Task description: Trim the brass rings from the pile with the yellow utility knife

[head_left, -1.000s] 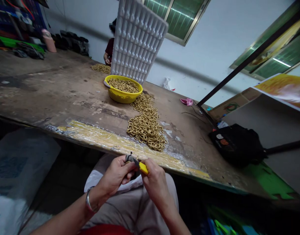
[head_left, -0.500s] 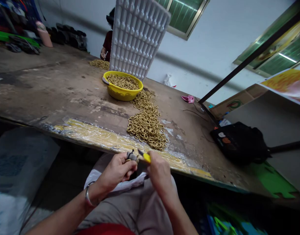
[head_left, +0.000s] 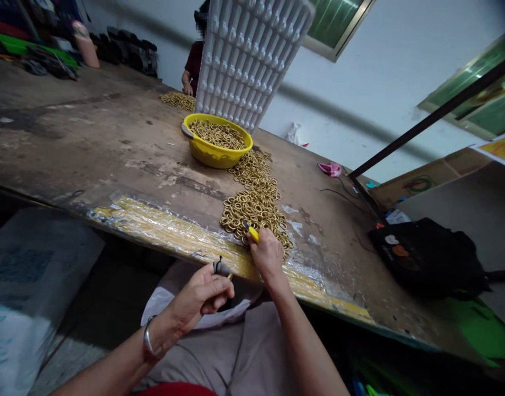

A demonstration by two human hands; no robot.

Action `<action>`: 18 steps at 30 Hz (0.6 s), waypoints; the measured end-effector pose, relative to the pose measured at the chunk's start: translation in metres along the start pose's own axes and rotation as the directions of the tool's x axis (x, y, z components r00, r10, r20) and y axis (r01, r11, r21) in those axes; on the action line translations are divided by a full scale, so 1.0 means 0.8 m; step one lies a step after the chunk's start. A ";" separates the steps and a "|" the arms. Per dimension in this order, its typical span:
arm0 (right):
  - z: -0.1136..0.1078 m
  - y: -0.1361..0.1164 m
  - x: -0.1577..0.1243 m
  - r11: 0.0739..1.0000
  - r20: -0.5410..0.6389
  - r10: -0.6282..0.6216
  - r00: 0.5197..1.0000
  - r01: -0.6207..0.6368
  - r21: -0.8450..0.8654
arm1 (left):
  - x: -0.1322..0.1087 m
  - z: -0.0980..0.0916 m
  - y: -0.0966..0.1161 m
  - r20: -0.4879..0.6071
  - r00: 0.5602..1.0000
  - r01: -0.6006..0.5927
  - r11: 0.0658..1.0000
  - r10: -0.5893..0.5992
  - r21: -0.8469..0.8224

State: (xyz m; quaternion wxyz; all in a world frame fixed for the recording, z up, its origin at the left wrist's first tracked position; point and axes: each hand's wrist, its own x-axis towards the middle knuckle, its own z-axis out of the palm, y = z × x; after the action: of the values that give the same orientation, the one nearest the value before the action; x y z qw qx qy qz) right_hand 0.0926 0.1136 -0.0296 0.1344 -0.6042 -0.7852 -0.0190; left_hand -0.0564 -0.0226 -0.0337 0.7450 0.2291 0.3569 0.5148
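Note:
My right hand point(head_left: 267, 254) is closed round a small yellow-handled knife point(head_left: 253, 235), its dark blade pointing up and left. That hand rests at the near edge of a pile of gold-coloured metal rings point(head_left: 252, 212); whether its fingertips touch a ring is hidden. Lower and to the left, above my lap, my left hand point(head_left: 209, 291) is curled in a pinch. A grey wrap point(head_left: 221, 268) tied with a black band covers its index fingertip. Just below the wrap shows the gold edge of a ring point(head_left: 230, 276), mostly hidden by the fingers.
Behind the pile, a yellow basin point(head_left: 215, 157) full of rings stands on the worn table point(head_left: 132, 143). A ridged translucent panel point(head_left: 248, 60) rises behind it. Across the table a person point(head_left: 191, 69) reaches to another ring heap point(head_left: 177, 100). A black bag point(head_left: 426, 256) lies at right.
My right hand has moved up and away from my left hand to the ring pile, still with the knife. My left hand stays above my lap. The view has shifted slightly.

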 end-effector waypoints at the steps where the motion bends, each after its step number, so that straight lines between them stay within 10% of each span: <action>1: 0.002 0.001 0.006 1.000 0.016 0.007 1.000 -0.007 -0.007 | -0.001 -0.003 0.001 0.022 1.000 0.015 1.000 -0.014 -0.018; 7: -0.013 0.005 0.001 0.915 0.026 0.042 0.999 -0.049 0.401 | 0.004 -0.013 0.005 0.048 0.990 0.140 0.973 -0.134 -0.182; 13: -0.039 -0.019 -0.061 0.132 0.434 -0.063 0.899 -0.424 0.896 | 0.015 -0.006 0.009 -0.022 0.999 0.026 0.980 -0.031 -0.195; 18: -0.033 -0.036 -0.093 -0.130 0.476 -0.121 0.871 -0.490 0.862 | 0.004 0.000 0.009 0.089 0.996 0.034 0.973 -0.014 -0.228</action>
State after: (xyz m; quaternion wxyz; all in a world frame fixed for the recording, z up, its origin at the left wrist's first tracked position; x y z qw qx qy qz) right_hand 0.0877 0.0307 -0.0176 0.3696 -0.3987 -0.4447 0.7118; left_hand -0.0600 -0.0169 -0.0294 0.7876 0.1594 0.2649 0.5330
